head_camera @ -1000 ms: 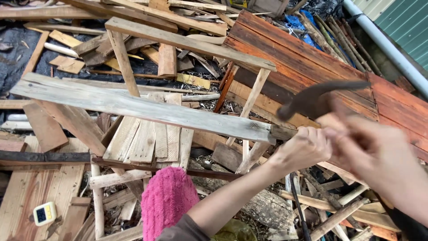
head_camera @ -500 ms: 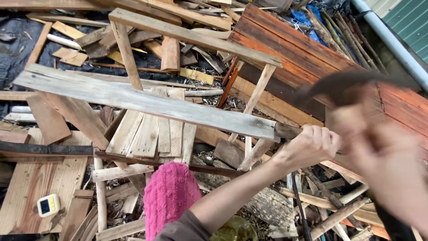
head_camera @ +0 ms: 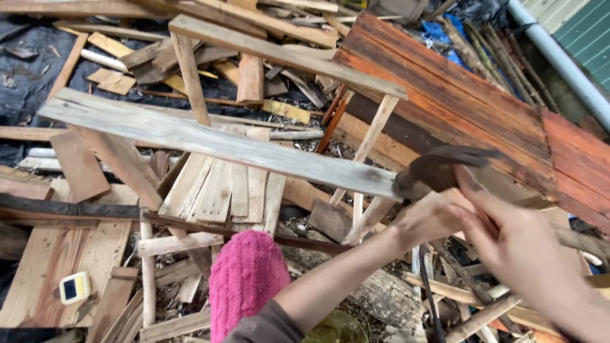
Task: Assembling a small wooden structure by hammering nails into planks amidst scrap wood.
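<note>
Right hand blurred, closed on dark steel hammer, handle hidden. Left hand clamps end of long weathered grey plank, fingers partly hidden.

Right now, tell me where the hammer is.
In the head view, right of centre: the hammer is in the right hand, its head at the right end of the grey plank, just above the left hand.

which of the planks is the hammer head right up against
The long grey weathered plank lying across the pale wooden frame. The hammer, in the right hand, meets its right end; the other boards lie loose below or behind.
</note>
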